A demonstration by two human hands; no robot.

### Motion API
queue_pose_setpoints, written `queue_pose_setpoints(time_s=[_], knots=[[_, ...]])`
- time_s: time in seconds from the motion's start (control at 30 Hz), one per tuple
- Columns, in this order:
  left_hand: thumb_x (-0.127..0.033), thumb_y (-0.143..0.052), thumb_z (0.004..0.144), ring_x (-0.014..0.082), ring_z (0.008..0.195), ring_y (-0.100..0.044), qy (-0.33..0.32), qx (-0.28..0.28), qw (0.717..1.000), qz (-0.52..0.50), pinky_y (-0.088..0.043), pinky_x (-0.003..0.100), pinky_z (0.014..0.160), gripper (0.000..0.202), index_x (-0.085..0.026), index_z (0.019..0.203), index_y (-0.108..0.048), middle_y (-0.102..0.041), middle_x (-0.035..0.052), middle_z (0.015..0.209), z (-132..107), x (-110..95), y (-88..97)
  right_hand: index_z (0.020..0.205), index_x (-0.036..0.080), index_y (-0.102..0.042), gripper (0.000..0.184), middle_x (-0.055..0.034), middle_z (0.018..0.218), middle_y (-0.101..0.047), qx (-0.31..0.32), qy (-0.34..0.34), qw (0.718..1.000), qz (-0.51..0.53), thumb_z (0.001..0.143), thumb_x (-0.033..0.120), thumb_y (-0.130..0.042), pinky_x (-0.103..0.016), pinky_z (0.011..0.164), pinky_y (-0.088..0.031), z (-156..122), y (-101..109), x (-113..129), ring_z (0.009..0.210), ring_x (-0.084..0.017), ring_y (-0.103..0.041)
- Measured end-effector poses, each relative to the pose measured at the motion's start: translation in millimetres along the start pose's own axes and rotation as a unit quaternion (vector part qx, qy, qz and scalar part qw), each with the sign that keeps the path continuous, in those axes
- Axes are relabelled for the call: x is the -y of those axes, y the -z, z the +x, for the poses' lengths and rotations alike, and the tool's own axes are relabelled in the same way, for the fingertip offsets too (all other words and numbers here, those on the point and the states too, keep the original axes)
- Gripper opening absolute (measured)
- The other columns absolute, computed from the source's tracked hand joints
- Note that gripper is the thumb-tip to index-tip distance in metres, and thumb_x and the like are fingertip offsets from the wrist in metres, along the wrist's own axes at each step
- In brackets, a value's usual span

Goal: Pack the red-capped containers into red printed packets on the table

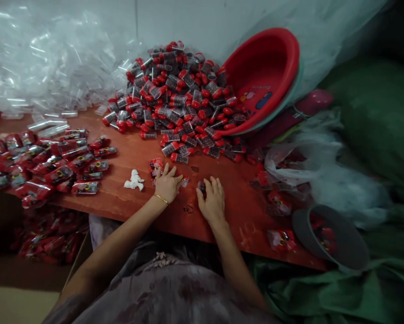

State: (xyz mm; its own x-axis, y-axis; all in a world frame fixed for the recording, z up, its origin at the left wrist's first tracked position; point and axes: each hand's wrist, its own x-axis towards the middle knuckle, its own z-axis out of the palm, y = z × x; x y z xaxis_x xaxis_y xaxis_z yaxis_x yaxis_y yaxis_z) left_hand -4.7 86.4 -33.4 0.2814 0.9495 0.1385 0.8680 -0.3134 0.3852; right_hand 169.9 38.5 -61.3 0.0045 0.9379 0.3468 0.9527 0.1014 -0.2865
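My left hand (168, 184), with a gold bangle at the wrist, lies over the table with its fingers spread. Under its fingertips is a printed red packet (154, 166). A small shiny scrap (185, 182) shows by its thumb. My right hand (213, 198) is curled, thumb and forefinger around a small dark, clear-walled tube (202, 186), mostly hidden by the fingers. Left of my hands sits a crumpled white piece (133, 179). Beyond them rises a big heap of clear tubes with red caps (178, 99) and dark contents.
Wrapped red packets (60, 162) pile up at the left, above a box of more packets (53, 238). Clear plastic tubes (53, 58) fill the back left. A red basin (283, 58) tilts at the back right. A grey bowl (301, 229) stands near the right edge.
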Motion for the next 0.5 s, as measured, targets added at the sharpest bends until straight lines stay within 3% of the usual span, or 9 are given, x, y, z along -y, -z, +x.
queue_pose_setpoints(time_s=[0.13,0.27,0.4,0.47,0.5], knots=[[-0.035,-0.050,0.086,0.0346,0.130,-0.037,-0.004,-0.031,0.999,0.006,-0.023,0.055,0.106,0.028,-0.027,0.104,-0.069,-0.056,0.0107,0.130,-7,5,3.1,0.113,0.015,-0.059,0.037,-0.0169,0.128,-0.054,-0.062,0.007,0.997,0.035,0.089,0.037,-0.044,-0.052,0.102,-0.030,2,9,6,0.128,-0.030,-0.038],[-0.037,-0.051,0.085,0.0334,0.132,-0.035,-0.021,-0.060,0.998,-0.023,-0.023,0.054,0.107,0.030,-0.027,0.108,-0.068,-0.053,0.0104,0.134,-17,3,22.1,0.109,0.016,-0.061,0.034,-0.0131,0.110,-0.066,-0.067,0.003,0.986,0.152,0.087,0.038,-0.049,-0.041,0.092,-0.040,13,23,26,0.105,-0.026,-0.055],[-0.034,-0.057,0.082,0.0312,0.135,-0.031,-0.028,-0.088,0.992,-0.091,-0.018,0.052,0.110,0.033,-0.027,0.114,-0.064,-0.047,0.0089,0.139,-26,-2,42.2,0.088,0.020,-0.065,0.025,-0.0043,0.080,-0.069,0.000,-0.041,0.935,0.352,0.085,0.040,-0.052,-0.030,0.071,-0.047,26,28,49,0.072,-0.018,-0.061],[-0.037,-0.065,0.076,0.0310,0.134,-0.033,0.028,-0.118,0.974,-0.192,-0.021,0.050,0.110,0.048,-0.025,0.122,-0.058,-0.047,0.0103,0.139,-32,-4,46.2,0.079,0.020,-0.064,0.023,-0.0009,0.071,-0.067,0.001,-0.071,0.903,0.424,0.084,0.039,-0.052,-0.026,0.062,-0.046,28,28,58,0.063,-0.015,-0.058],[-0.038,-0.069,0.072,0.0310,0.130,-0.038,0.075,-0.126,0.952,-0.269,-0.026,0.048,0.108,0.055,-0.023,0.123,-0.057,-0.051,0.0113,0.136,-34,-5,46.4,0.077,0.020,-0.063,0.022,0.0000,0.068,-0.065,-0.006,-0.083,0.893,0.441,0.084,0.038,-0.052,-0.025,0.060,-0.045,27,27,61,0.060,-0.014,-0.057]])
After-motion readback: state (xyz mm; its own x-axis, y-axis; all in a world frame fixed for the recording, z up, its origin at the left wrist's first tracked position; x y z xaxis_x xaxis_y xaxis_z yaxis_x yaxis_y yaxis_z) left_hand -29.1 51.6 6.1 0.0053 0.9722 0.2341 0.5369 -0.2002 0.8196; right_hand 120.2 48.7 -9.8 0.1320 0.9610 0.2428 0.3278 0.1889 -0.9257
